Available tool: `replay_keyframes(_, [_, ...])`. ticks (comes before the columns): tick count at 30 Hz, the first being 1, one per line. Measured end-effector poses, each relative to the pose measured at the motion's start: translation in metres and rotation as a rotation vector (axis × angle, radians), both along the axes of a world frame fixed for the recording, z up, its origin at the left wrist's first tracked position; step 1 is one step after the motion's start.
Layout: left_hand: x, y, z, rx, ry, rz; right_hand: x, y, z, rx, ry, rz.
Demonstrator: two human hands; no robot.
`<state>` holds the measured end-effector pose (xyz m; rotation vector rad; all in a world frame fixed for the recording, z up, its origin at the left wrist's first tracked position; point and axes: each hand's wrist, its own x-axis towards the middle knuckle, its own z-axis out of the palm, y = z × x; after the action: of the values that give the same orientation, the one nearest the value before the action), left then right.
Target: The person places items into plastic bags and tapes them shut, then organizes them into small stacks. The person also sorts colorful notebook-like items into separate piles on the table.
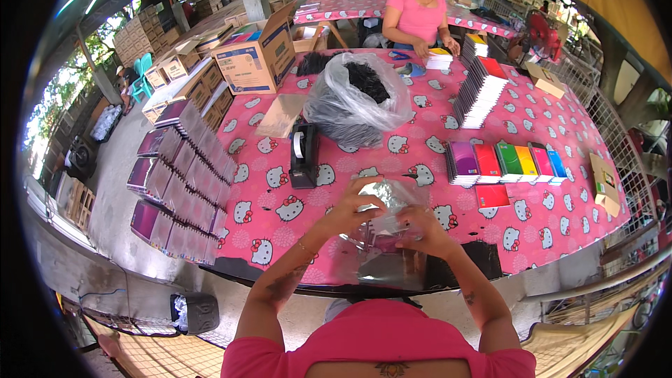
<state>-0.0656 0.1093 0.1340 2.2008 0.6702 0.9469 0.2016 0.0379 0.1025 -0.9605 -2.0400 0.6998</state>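
Note:
At the near edge of the table I hold a clear plastic bag [387,266], its lower part blurred by motion. My left hand [358,204] has its fingers curled over the bag's upper left side. On the right side, my right hand [424,231] pinches the film between thumb and fingers. Glare on the plastic hides what lies inside, if anything. Beyond my left hand stands a black tape dispenser [304,161]. To the right of my hands, spiral notebooks [488,161] with purple, red, green, yellow, pink and blue covers lie in a row, a red one [493,197] in front.
Tall stacks of spiral notebooks [183,189] line the left edge. A large plastic bag of black strips [350,108] sits mid-table near a cardboard box [256,59]. Another notebook stack [480,91] rises at the right. Across the table a person [420,17] handles notebooks.

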Motion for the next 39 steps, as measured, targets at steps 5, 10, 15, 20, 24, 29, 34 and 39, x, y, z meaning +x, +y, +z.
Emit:
replay_keyframes(5, [0.023, -0.005, -0.01, 0.329, 0.182, 0.092, -0.017, -0.005, -0.005, 0.131, -0.075, 0.056])
replay_keyframes(10, [0.044, -0.013, -0.008, 0.093, 0.195, 0.37, -0.023, -0.009, -0.001, 0.024, 0.048, 0.1])
replay_keyframes(15, [0.007, 0.004, -0.063, -0.685, -0.282, 0.356, -0.023, 0.036, -0.019, -0.444, 0.59, -0.234])
replay_keyframes(20, [0.001, -0.009, -0.04, -0.74, -0.103, 0.156, -0.035, 0.072, 0.015, -0.457, 0.011, -0.025])
replay_keyframes(24, [0.007, -0.017, -0.042, -0.652, -0.175, 0.144, -0.026, 0.057, 0.021, -0.217, 0.231, 0.13])
replay_keyframes(29, [0.01, -0.049, 0.002, 0.242, 0.266, 0.258, -0.007, 0.03, 0.046, -0.105, -0.04, 0.165])
replay_keyframes(34, [0.014, -0.056, -0.005, 0.381, 0.254, 0.238, -0.012, 0.033, -0.006, 0.191, 0.004, 0.184])
replay_keyframes(39, [0.016, -0.039, -0.005, 0.218, 0.204, 0.354, -0.029, 0.017, 0.006, -0.208, 0.118, -0.039])
